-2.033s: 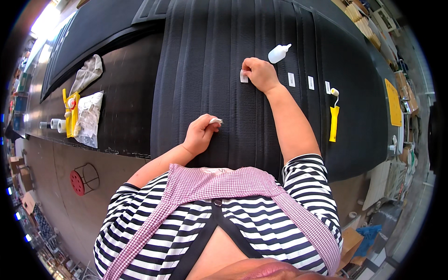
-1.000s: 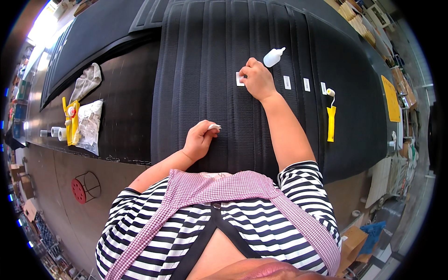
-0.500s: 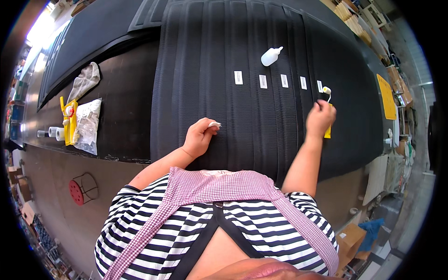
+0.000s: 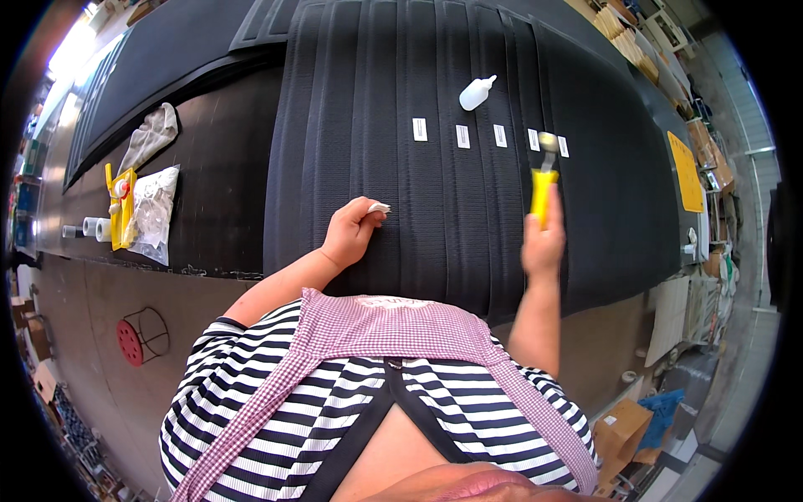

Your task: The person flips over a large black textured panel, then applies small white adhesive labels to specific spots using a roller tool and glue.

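My left hand (image 4: 348, 234) is closed round a small wad of white slips (image 4: 380, 207), held low over a ribbed black sheet (image 4: 456, 222). In my right hand (image 4: 544, 244) is a small hand roller (image 4: 544, 188) by its yellow handle, blurred by motion. The roller's pale head hangs over or touches the right end of a row of white labels (image 4: 462, 137); I cannot tell which. Several of these labels lie across the raised strips of black sheets. Beyond the row, a white squeeze bottle (image 4: 476, 94) lies on its side.
On the dark table at left are a grey cloth (image 4: 150, 136), a clear bag (image 4: 150, 213), a yellow tool (image 4: 123, 209) and small rolls (image 4: 102, 229). A yellow sheet (image 4: 684, 171) lies at the far right. A red stool (image 4: 130, 342) stands on the floor at left.
My right hand has taken up the yellow-handled roller from the sheet and brought it left to the labels. My left hand keeps its slips, almost in place.
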